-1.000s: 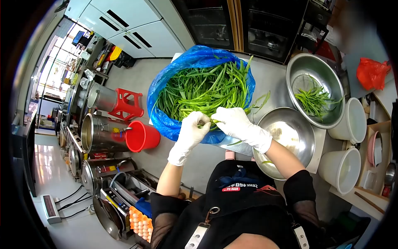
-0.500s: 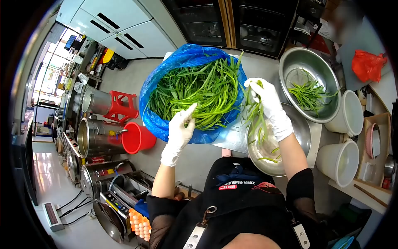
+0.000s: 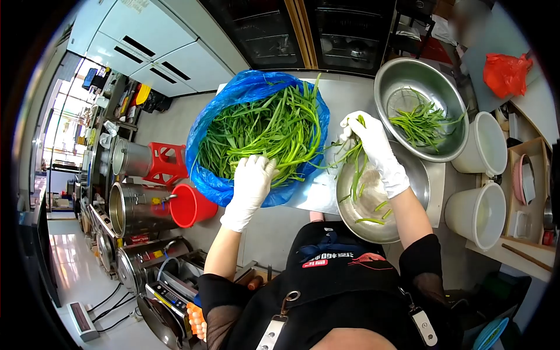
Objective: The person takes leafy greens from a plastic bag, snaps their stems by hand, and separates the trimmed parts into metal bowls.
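Note:
A blue plastic bag stands with its mouth wide, full of long leafy green vegetables that look like water spinach. My left hand, in a white glove, lies on the stems at the bag's near side, its fingers curled down and closed on them; the fingertips are partly hidden. Gloved too, my right hand grips a small bunch of greens above a shallow steel bowl. Several short cut stems lie in that bowl. Behind it, a deeper steel basin holds more greens.
Two white buckets stand at the right beside a wooden shelf. To the left are a red bucket, a red stool and large steel pots. A red plastic bag lies at the upper right.
My left hand has gone from a pointing finger to fingers curled on the stems. My right hand still holds its bunch over the bowl. The whole view has shifted slightly.

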Available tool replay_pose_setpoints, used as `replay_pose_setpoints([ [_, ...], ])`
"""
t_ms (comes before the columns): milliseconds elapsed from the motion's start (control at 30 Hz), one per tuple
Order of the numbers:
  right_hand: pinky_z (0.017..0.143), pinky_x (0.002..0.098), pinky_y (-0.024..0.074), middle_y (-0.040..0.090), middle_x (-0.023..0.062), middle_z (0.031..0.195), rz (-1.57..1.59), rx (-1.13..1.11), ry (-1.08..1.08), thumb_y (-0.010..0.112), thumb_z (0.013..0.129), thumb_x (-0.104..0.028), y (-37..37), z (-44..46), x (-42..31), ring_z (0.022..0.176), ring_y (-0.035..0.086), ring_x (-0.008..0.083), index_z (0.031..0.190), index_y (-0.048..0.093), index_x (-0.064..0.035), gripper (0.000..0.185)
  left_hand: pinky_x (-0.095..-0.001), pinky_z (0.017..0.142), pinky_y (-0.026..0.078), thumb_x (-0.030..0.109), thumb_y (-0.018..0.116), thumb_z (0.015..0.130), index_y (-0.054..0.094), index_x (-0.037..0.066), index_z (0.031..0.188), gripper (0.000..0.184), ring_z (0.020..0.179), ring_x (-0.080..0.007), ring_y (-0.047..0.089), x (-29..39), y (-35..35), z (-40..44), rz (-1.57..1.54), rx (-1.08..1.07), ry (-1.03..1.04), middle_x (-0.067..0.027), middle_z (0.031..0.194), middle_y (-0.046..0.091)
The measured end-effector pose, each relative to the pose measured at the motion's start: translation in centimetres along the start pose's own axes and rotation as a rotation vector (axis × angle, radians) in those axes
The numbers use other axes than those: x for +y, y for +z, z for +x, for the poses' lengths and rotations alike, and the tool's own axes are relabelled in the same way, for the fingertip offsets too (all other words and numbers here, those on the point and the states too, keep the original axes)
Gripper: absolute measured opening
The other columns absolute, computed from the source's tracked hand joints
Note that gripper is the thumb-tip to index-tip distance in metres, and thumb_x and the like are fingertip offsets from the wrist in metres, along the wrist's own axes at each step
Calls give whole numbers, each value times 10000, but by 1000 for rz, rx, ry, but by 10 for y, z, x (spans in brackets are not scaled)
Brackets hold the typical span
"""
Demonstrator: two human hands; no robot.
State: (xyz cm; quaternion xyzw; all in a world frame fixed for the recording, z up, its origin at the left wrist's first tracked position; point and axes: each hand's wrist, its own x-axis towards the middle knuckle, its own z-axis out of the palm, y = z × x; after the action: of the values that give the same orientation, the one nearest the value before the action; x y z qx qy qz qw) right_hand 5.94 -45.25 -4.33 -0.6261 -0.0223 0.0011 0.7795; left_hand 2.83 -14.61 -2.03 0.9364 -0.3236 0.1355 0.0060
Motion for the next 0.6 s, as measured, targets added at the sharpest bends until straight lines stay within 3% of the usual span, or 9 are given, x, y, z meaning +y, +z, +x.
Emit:
replay_pose_setpoints([
  [67, 574, 206, 417, 553, 0, 718, 23, 37, 53, 520, 976, -140, -5, -4, -5, 600, 494, 63, 914, 628, -11, 179, -383, 724, 445, 137, 683, 792, 684, 101, 1044, 255, 842, -252, 584, -8, -1, -5, -85, 92, -75, -58, 905, 634],
  [133, 489, 186, 331, 498, -28, 697, 15, 85, 92, 533, 967, -157, -9, -8, -13, 541, 408, 33, 902, 629, -23, 178, -362, 670, 475, 50, 656, 818, 676, 102, 1059, 247, 747, -280, 595, -21, -10, -12, -312, 221, -200, -88, 844, 637],
  [233, 453, 183, 228, 471, -53, 686, -22, 130, 127, 552, 953, -167, -20, -10, -18, 521, 317, 4, 906, 637, -39, 160, -266, 668, 461, 74, 606, 915, 669, 27, 1047, 153, 701, -160, 575, -37, -17, -29, -871, 328, -582, -59, 856, 657],
  [300, 468, 178, 252, 490, -49, 676, -46, 153, 151, 600, 925, -165, -25, -11, -22, 534, 349, 3, 906, 654, -35, 142, -214, 637, 432, 98, 563, 963, 665, -21, 1001, 162, 709, -61, 528, -38, -30, -36, -1109, 409, -733, -18, 818, 639],
  [400, 452, 175, 235, 518, -64, 687, -206, 145, 77, 618, 919, -146, -25, -8, -13, 512, 335, -8, 931, 685, -45, 122, -204, 608, 408, 92, 549, 961, 665, -17, 994, 162, 675, -52, 504, -39, -13, -49, -1043, 187, -771, -13, 776, 623],
  [433, 439, 173, 217, 521, -74, 689, -268, 136, 41, 617, 923, -137, -26, -9, -10, 496, 318, -14, 940, 696, -54, 116, -202, 594, 394, 91, 538, 958, 664, -15, 982, 167, 648, -47, 488, -44, -3, -58, -993, -15, -822, -2, 766, 619],
  [533, 446, 176, 222, 588, -57, 744, -317, 117, 84, 607, 927, -137, -24, -10, -11, 505, 331, -15, 977, 716, -44, 151, -203, 603, 403, 76, 549, 947, 662, -13, 996, 152, 649, -59, 501, -48, -9, -64, -1182, 87, -901, -7, 780, 633],
  [600, 452, 174, 235, 624, -43, 787, -270, 97, 87, 601, 931, -142, -22, -12, -12, 518, 346, -13, 989, 716, -33, 169, -206, 654, 429, 48, 545, 943, 655, -28, 1030, 160, 710, -68, 537, -47, -25, -65, -1146, 174, -879, -10, 799, 636],
])
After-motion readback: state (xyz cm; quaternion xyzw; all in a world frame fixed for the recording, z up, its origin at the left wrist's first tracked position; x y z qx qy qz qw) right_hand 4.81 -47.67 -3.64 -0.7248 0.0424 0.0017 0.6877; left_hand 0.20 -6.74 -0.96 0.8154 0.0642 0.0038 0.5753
